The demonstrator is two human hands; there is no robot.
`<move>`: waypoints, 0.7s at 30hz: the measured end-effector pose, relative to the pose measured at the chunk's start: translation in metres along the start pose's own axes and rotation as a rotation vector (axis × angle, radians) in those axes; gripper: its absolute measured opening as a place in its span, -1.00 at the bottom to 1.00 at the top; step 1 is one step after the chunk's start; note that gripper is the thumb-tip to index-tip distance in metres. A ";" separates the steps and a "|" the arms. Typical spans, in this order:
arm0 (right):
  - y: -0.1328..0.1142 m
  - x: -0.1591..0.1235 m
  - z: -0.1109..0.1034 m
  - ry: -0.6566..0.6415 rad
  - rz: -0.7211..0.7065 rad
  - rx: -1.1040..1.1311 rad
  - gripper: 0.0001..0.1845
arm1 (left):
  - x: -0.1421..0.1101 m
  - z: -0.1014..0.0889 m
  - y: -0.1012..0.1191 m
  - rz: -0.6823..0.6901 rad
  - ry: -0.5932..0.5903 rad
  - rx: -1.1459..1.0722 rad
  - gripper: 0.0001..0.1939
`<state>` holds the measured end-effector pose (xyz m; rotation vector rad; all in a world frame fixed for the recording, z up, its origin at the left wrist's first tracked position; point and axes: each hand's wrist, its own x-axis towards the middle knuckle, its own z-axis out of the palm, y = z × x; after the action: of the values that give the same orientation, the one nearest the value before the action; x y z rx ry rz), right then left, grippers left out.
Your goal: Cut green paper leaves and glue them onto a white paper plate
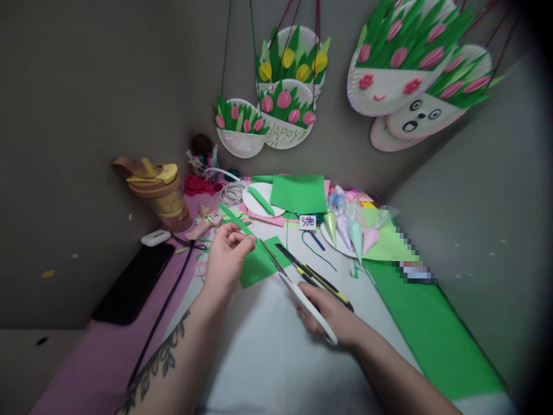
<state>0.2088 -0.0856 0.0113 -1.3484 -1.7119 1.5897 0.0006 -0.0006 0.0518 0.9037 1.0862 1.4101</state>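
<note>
My left hand (228, 253) is closed, thumb against fingers, on a narrow green paper strip (234, 217) that sticks out to the upper left. In my right hand (322, 311) is a pair of white-handled scissors (302, 300), its blades pointing up and left toward the left fingertips. Whether the blades touch the strip I cannot tell. Beneath them lies a piece of green paper (261, 268) on the white work surface. A black and yellow utility knife (324, 279) rests just beyond the right hand.
A white paper plate (254, 199) and green sheets (299, 194) lie at the back. Several filled piping bags (343, 227) stand to their right. At left are a phone (133, 282), an earbud case (155, 237) and a cup (162, 196). Decorated plates (287, 109) hang above.
</note>
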 end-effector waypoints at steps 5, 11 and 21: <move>0.004 0.001 -0.001 0.006 -0.002 -0.002 -0.77 | -0.001 0.001 -0.001 -0.007 0.011 -0.008 -0.58; 0.002 0.001 -0.001 0.034 -0.010 0.040 -0.77 | -0.005 0.005 -0.001 -0.024 -0.052 0.119 -0.75; 0.007 0.000 -0.001 0.017 0.001 0.052 -0.73 | -0.010 0.004 -0.005 -0.014 -0.173 0.302 -0.78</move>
<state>0.2121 -0.0865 0.0050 -1.3341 -1.6486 1.6082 0.0075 -0.0103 0.0485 1.2080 1.1885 1.1492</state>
